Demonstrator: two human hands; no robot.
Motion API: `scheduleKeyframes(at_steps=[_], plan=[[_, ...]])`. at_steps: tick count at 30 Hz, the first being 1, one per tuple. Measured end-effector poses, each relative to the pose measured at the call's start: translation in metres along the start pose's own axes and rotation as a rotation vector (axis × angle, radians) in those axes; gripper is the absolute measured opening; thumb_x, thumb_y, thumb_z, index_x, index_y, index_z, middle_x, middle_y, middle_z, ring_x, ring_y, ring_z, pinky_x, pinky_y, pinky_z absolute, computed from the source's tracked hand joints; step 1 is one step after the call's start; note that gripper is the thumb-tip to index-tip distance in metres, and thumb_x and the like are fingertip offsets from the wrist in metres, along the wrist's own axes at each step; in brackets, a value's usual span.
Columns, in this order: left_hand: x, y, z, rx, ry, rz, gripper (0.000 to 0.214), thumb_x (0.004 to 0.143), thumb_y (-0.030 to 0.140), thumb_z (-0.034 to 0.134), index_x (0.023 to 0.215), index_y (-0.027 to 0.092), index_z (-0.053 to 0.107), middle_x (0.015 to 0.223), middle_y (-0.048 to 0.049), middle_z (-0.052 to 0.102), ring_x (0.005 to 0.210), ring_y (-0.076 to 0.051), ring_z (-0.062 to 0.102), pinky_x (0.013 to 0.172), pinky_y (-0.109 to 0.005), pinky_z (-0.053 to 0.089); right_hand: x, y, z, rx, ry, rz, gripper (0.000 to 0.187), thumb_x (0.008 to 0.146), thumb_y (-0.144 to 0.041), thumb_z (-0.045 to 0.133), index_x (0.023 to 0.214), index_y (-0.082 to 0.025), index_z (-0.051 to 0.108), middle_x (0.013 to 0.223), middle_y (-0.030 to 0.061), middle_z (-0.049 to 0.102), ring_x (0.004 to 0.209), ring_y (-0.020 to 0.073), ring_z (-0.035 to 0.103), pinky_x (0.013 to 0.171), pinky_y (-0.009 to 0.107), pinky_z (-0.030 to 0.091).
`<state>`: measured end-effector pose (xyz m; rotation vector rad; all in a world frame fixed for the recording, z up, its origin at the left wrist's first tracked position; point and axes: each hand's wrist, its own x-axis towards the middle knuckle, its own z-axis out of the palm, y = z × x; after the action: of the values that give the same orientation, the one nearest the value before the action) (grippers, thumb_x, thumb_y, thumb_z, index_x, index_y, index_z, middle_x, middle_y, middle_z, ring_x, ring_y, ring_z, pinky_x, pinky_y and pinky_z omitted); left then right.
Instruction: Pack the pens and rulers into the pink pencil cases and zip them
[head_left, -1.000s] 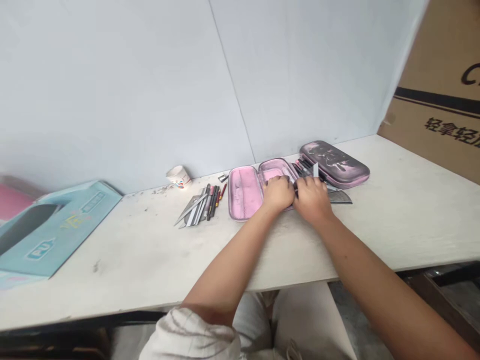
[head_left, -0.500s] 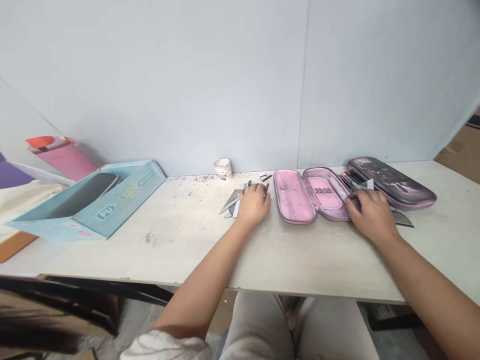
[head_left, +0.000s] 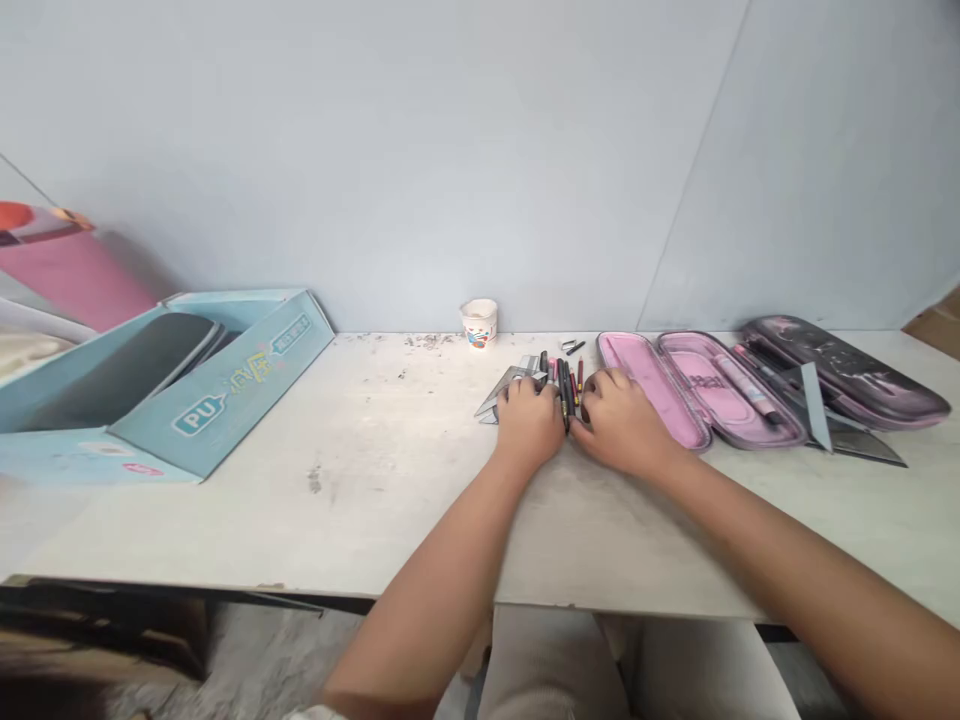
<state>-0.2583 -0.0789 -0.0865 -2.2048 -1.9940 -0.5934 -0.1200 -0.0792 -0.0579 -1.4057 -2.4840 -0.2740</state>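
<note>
My left hand (head_left: 529, 422) and my right hand (head_left: 619, 422) are cupped against opposite sides of a small bunch of pens and pencils (head_left: 566, 390) lying on the table. Under my left fingers and beyond them lie flat set squares and rulers (head_left: 514, 388). To the right of my right hand lies an open pink-lined pencil case (head_left: 694, 390). A pink-and-white pen (head_left: 750, 388) lies in it. Its dark printed section (head_left: 847, 372) holds several pens, and a metal set square (head_left: 862, 447) pokes out beneath it.
A small paper cup (head_left: 478, 322) stands at the wall behind the pens, with small dark clips (head_left: 571, 346) nearby. A pale table (head_left: 375, 500) runs along the wall, flecked with debris. A large turquoise box (head_left: 225, 385) sits at its left end.
My right hand has moved left off the pencil case to the bunch of pens. My left hand stays there. The view has turned left, so the case sits further right.
</note>
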Motion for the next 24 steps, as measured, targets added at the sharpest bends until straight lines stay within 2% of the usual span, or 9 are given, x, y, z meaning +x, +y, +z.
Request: scheduleKeyframes(at_steps=[3, 6, 11, 13, 16, 20, 22, 24], plan=[[-0.004, 0.000, -0.001, -0.017, 0.011, 0.009, 0.031, 0.085, 0.027, 0.036, 0.103, 0.022, 0.060, 0.103, -0.0103, 0.055, 0.100, -0.025, 0.045, 0.089, -0.043, 0.032, 0.012, -0.011, 0.007, -0.060, -0.106, 0.064, 0.040, 0.082, -0.037, 0.038, 0.092, -0.009, 0.066, 0.102, 0.0191, 0.055, 0.102, 0.0318, 0.042, 0.081, 0.042, 0.034], [-0.007, 0.001, -0.002, -0.019, 0.026, 0.018, 0.029, 0.083, 0.024, 0.038, 0.100, 0.021, 0.061, 0.103, -0.0106, 0.055, 0.100, -0.025, 0.046, 0.091, -0.044, 0.029, 0.016, -0.007, 0.010, -0.076, -0.171, 0.080, 0.041, 0.081, -0.036, 0.037, 0.093, -0.009, 0.066, 0.101, 0.0192, 0.056, 0.102, 0.0320, 0.044, 0.081, 0.042, 0.034], [-0.007, 0.008, -0.008, -0.042, 0.058, 0.020, 0.025, 0.082, 0.023, 0.040, 0.095, 0.019, 0.061, 0.100, -0.0106, 0.056, 0.099, -0.025, 0.047, 0.092, -0.044, 0.030, 0.013, -0.002, 0.010, -0.061, -0.194, 0.119, 0.040, 0.079, -0.038, 0.042, 0.092, -0.009, 0.067, 0.099, 0.0182, 0.057, 0.100, 0.0312, 0.045, 0.084, 0.042, 0.033], [-0.006, 0.009, -0.012, -0.106, 0.065, -0.001, 0.025, 0.084, 0.025, 0.039, 0.092, 0.018, 0.062, 0.097, -0.0102, 0.057, 0.097, -0.025, 0.048, 0.088, -0.041, 0.034, 0.008, -0.002, 0.008, -0.028, -0.141, 0.140, 0.038, 0.078, -0.037, 0.044, 0.091, -0.009, 0.066, 0.099, 0.0181, 0.056, 0.100, 0.0306, 0.044, 0.084, 0.041, 0.034], [-0.006, 0.010, -0.018, -0.318, 0.057, 0.003, 0.026, 0.084, 0.033, 0.042, 0.087, 0.017, 0.062, 0.090, -0.0087, 0.059, 0.092, -0.022, 0.051, 0.083, -0.035, 0.039, -0.005, 0.000, 0.001, 0.071, 0.035, 0.127, 0.030, 0.078, -0.032, 0.046, 0.087, -0.010, 0.065, 0.100, 0.0161, 0.055, 0.099, 0.0289, 0.044, 0.083, 0.040, 0.036], [-0.007, 0.021, -0.022, -0.795, -0.037, -0.047, 0.031, 0.077, 0.045, 0.053, 0.081, 0.015, 0.060, 0.076, -0.0037, 0.061, 0.076, -0.017, 0.055, 0.071, -0.029, 0.043, -0.029, 0.009, -0.010, 0.132, 0.308, -0.084, 0.018, 0.076, -0.023, 0.048, 0.086, -0.013, 0.061, 0.102, 0.0140, 0.053, 0.106, 0.0279, 0.041, 0.087, 0.040, 0.036], [-0.008, 0.032, -0.023, -1.021, -0.079, -0.090, 0.029, 0.075, 0.042, 0.056, 0.081, 0.013, 0.060, 0.074, -0.0024, 0.062, 0.073, -0.016, 0.056, 0.069, -0.027, 0.044, -0.040, 0.017, -0.012, 0.121, 0.394, -0.155, 0.016, 0.077, -0.021, 0.048, 0.086, -0.015, 0.059, 0.101, 0.0133, 0.053, 0.108, 0.0279, 0.041, 0.088, 0.042, 0.035], [-0.008, 0.045, -0.024, -1.191, -0.105, -0.115, 0.022, 0.074, 0.033, 0.058, 0.082, 0.013, 0.061, 0.077, -0.0027, 0.064, 0.076, -0.016, 0.058, 0.073, -0.028, 0.045, -0.049, 0.027, -0.014, 0.114, 0.433, -0.148, 0.014, 0.078, -0.023, 0.047, 0.086, -0.016, 0.057, 0.101, 0.0127, 0.054, 0.107, 0.0278, 0.042, 0.087, 0.042, 0.036]])
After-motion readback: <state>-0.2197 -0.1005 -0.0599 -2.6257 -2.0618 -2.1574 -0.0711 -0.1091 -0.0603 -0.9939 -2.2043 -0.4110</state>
